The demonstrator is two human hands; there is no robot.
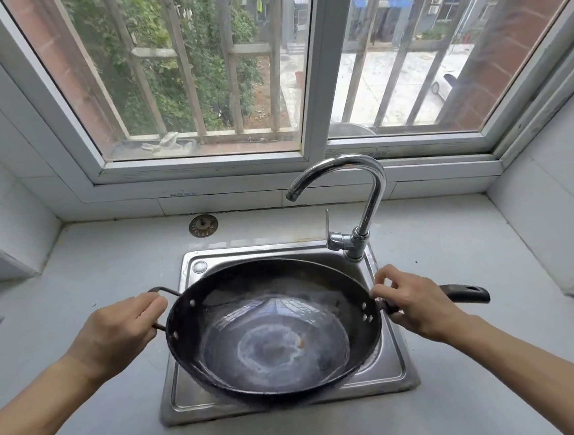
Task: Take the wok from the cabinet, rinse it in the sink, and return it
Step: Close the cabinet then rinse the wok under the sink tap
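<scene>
A large black wok [274,335] sits over the steel sink [390,374], nearly covering the basin. Its inside looks wet and shiny. My left hand [116,333] grips the thin wire loop handle on the wok's left side. My right hand [419,306] grips the long black handle [466,293] close to where it joins the wok's rim. A chrome gooseneck faucet [355,184] stands at the sink's back right, its spout above the wok's far edge. No water runs from it.
Grey countertop [76,268] spreads left and right of the sink. A round metal drain strainer [203,225] lies on the counter behind the sink. A barred window fills the back wall. White tiled walls close both sides.
</scene>
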